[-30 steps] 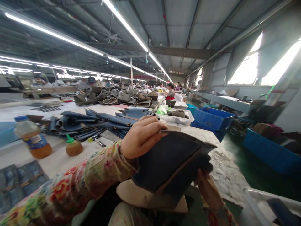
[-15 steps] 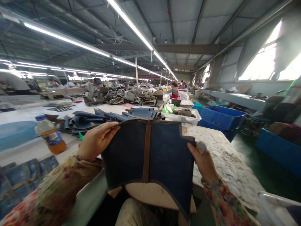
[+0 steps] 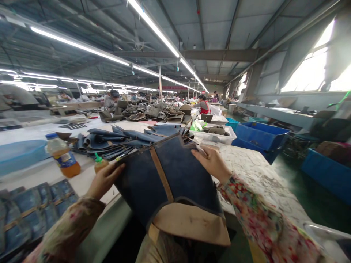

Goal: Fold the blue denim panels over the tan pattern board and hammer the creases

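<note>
Blue panel (image 3: 139, 186) lower centre, above beige board (image 3: 189, 223); left hand (image 3: 105, 180) pinches left corner, right hand (image 3: 212, 162) upper right edge. Brown strip (image 3: 161, 173) already on; panel not yet set down. Banded pieces (image 3: 41, 204) lower left. Beyond, mid-frame: blue pile (image 3: 112, 137), finish unclear.

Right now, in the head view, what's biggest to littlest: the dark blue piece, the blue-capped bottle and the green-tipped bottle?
1. Dark blue piece, closest of these
2. Blue-capped bottle
3. Green-tipped bottle, partly hidden
</note>
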Available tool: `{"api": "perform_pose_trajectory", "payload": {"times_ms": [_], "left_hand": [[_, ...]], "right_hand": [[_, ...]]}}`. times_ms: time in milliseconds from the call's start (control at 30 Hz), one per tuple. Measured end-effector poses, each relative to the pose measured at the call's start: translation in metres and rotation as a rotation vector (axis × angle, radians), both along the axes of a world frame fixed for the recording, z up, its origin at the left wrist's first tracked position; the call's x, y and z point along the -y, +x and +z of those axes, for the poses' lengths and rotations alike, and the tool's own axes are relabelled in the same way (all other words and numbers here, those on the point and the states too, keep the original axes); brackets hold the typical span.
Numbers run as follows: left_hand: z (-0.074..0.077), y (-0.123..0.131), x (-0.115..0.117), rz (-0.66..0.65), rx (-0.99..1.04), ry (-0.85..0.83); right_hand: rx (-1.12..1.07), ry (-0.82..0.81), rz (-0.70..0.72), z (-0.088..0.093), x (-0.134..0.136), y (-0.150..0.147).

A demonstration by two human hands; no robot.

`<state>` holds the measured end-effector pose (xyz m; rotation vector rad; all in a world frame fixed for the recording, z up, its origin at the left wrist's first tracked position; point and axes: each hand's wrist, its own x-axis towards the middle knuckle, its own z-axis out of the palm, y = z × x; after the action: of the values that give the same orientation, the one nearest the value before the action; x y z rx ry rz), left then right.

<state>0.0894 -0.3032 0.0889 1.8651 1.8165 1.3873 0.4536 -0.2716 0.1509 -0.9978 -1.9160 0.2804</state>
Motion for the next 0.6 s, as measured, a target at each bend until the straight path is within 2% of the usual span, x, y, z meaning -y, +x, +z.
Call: {"api": "perform_pose_trajectory", "payload": {"times_ms": [167, 233, 267, 333, 433, 600], "left_hand": [[-0.090, 0.029, -0.004, -0.122, 0.185, -0.276], [-0.116, 0.044, -0.004, -0.183, 0.264, -0.341], [-0.124, 0.051, -0.003, -0.222, 0.312, -0.367], [-0.132, 0.065, -0.001, -0.298, 0.402, -0.405], [-0.129, 0.081, 0.005, -0.348, 0.510, -0.418], [-0.125, 0.081, 0.024, -0.309, 0.654, -0.374]], "right_hand": [[0.171, -0.159, 0.025, -0.046, -0.001, 0.021], [0.192, -0.229, 0.009, -0.061, 0.003, 0.038], [0.199, -0.270, -0.005, -0.068, 0.005, 0.047], [0.201, -0.346, -0.030, -0.077, 0.011, 0.067], [0.196, -0.381, -0.049, -0.084, 0.027, 0.091], [0.266, -0.298, -0.077, -0.077, 0.060, 0.095]]}}
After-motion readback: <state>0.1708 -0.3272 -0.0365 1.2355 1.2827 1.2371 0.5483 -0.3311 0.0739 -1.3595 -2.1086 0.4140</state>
